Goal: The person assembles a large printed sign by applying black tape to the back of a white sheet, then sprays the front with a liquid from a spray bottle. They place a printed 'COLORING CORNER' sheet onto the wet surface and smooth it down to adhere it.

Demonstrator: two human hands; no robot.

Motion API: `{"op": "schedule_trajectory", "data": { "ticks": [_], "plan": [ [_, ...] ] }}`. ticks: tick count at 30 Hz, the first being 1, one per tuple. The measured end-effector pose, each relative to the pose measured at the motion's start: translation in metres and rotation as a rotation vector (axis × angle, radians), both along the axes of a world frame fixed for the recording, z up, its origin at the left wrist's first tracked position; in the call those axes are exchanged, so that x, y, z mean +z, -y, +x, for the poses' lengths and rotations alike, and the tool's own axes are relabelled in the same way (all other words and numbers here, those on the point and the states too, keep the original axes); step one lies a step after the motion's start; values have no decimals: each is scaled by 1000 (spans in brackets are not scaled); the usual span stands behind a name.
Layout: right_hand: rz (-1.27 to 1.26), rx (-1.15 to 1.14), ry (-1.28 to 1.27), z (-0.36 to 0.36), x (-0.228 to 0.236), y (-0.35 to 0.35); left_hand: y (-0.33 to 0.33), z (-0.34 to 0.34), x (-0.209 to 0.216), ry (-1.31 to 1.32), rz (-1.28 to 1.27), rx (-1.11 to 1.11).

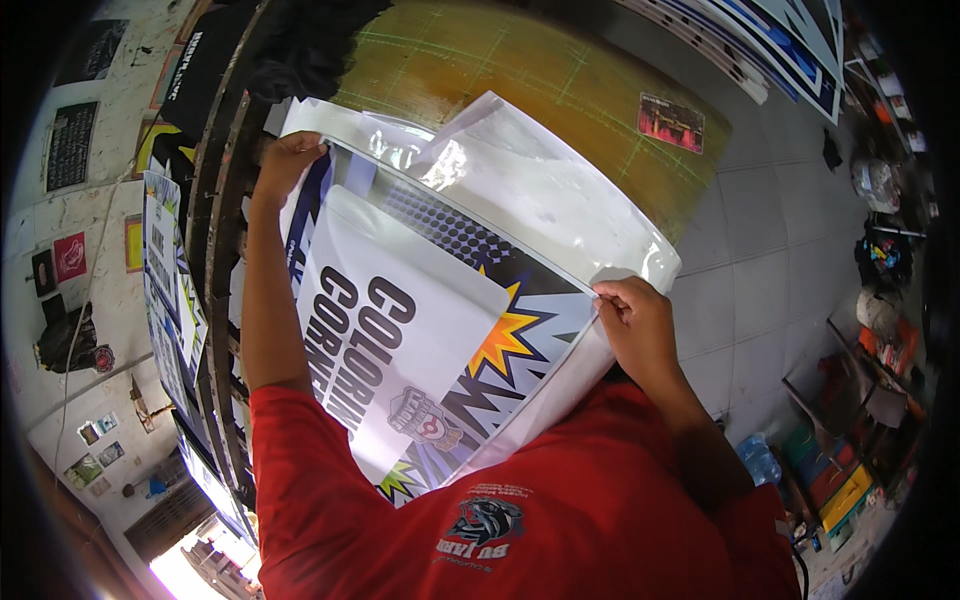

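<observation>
A large printed poster (520, 345) lies in front of me, with a white lettered panel, dark dots and orange and green starbursts. A glossy clear film (545, 190) curls up along its far edge, and a straight edge runs between my two hands. At the far left corner my left hand (290, 162) pinches that edge with thumb and fingers. My right hand (635, 318) pinches the same edge at the right corner. Both hands are closed, and the fingertips partly hide the corners. Whether they also grip the poster beneath, I cannot tell.
Beyond the film lies a worn yellow-green cutting mat (600, 90) with a small red picture card (671, 122). Black cloth (300, 45) sits at the far left. A dark rack (215, 250) with printed boards stands left. Stacked panels (770, 40) are at the far right.
</observation>
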State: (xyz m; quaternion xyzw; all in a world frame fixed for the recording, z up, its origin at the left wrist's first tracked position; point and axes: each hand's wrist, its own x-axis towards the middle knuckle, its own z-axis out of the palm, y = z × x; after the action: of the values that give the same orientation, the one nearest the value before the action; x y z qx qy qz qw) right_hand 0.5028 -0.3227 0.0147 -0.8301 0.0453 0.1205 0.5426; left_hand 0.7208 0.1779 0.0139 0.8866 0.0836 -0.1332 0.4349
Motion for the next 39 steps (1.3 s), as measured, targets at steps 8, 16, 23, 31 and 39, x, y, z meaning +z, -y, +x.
{"op": "schedule_trajectory", "data": {
  "ticks": [8, 16, 23, 31, 39],
  "plan": [
    [-55, 48, -14, 2, 11, -4, 8, 11, 11, 32, 65, -217],
    [-58, 24, -48, 5, 9, -5, 5, 26, 16, -131, -6, -215],
    [-8, -10, -38, 2, 2, -4, 1, 32, 15, -164, -8, -221],
    [-1, -31, -57, 2, 2, -4, -1, 32, 10, -135, -45, -230],
    [-41, -3, -31, 2, 4, -4, -8, 34, 6, -168, -27, -254]
  ]
}}
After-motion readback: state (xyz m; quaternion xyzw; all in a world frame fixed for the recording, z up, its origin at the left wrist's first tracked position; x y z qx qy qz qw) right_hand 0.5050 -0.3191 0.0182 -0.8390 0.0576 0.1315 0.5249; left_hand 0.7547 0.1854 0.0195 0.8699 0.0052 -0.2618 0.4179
